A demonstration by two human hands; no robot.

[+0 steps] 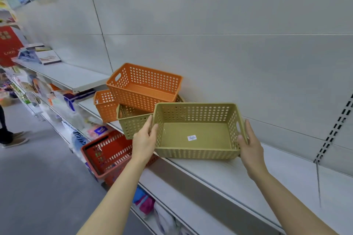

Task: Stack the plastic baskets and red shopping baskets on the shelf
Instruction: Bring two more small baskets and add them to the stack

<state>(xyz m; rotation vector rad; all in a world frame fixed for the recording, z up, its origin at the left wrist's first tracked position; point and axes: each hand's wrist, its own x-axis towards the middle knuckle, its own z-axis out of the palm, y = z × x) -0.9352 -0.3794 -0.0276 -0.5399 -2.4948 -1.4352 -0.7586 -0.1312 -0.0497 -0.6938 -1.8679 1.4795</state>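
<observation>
While both hands, left hand [144, 140] and right hand [249, 146], grip one green basket [196, 131] at centre frame on the shelf [238, 177], a second green basket [131, 122], two orange baskets [143, 87] and one red shopping basket [107, 154] sit left.

White back panel [210, 15]: plain, rising above and behind the grip. Slotted upright [332, 131]: a column of dark slots, right of the grip. Stack of books [47, 56]: lying flat on an upper shelf board [63, 74], far left of the grip and higher. Red box [8, 46]: beyond the books, at the left edge. Purple packet [100, 129] among blurred wrapped goods: low left of the grip. Pink and blue packets [145, 202]: below the grip. Grey floor [38, 187]: lower left, with a person's shoes [16, 140] at its far edge.
</observation>
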